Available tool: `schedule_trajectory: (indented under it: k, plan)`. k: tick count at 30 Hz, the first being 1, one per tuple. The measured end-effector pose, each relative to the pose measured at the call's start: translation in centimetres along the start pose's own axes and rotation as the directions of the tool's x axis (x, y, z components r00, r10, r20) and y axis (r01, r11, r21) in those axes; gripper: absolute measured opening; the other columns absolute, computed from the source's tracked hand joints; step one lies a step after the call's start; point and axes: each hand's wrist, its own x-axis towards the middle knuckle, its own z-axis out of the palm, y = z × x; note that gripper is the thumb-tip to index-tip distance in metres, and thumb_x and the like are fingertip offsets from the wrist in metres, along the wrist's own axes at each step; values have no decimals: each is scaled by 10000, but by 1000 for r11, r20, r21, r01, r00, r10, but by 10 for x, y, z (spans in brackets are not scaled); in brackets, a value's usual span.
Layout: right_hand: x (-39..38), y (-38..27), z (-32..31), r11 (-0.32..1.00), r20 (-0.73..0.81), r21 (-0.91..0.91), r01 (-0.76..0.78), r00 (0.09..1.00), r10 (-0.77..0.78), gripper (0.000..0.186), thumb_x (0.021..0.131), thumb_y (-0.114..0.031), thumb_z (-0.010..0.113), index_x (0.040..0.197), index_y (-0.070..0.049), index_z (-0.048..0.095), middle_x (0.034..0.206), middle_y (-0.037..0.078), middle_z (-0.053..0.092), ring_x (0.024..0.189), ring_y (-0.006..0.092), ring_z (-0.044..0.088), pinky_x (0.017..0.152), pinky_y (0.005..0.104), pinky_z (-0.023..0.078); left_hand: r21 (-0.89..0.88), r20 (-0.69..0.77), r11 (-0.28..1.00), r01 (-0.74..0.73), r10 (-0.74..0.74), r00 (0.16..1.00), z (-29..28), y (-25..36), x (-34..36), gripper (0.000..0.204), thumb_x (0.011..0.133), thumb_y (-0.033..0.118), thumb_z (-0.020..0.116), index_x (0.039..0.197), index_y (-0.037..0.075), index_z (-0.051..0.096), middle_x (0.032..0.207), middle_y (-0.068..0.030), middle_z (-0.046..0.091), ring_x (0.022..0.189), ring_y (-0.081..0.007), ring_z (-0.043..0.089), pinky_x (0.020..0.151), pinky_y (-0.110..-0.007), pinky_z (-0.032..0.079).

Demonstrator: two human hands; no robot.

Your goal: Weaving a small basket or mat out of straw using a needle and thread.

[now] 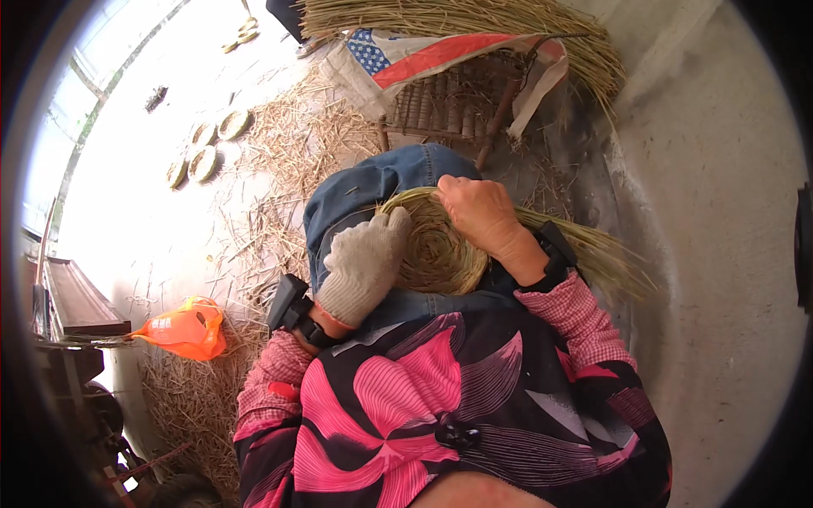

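Note:
A round, coiled straw piece (439, 250) rests on my denim-covered lap (339, 199), with a loose bundle of green-yellow straw (605, 254) trailing from it to the right, partly behind my right forearm. My left hand (364, 258), in a pale knitted glove, is closed on the coil’s upper left rim. My bare right hand (478, 216) pinches straw at the top of the rim, fingers curled. Both wrists wear black strapped devices.
A wooden chair (445, 106) draped with a patterned cloth (440, 55) stands ahead, a big straw bundle (584, 55) behind it. Several round woven pieces (233, 125) lie on the straw-littered floor at left, near an orange bag (182, 330) and a cart (80, 305). A wall (711, 212) is right.

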Motion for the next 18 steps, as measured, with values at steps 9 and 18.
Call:
schedule_trajectory:
  k: [9,18]
  plan:
    - [-2,1,-1,997,-78,60,49,996,-44,206,949,-272,570,875,-85,528,751,124,650,703,351,653,598,467,509,64,-648,747,-661,536,542,-16,20,-11,395,671,171,740,1037,43,666,1113,-138,650,1000,-311,654,849,-458,538]
    - [-6,-7,-13,911,-273,184,368,910,-313,204,808,-259,668,868,-122,529,747,88,616,692,298,657,575,421,509,-17,-661,804,-594,436,610,-28,20,35,483,727,167,723,1168,17,596,1262,-180,589,1152,-335,582,942,-475,481]
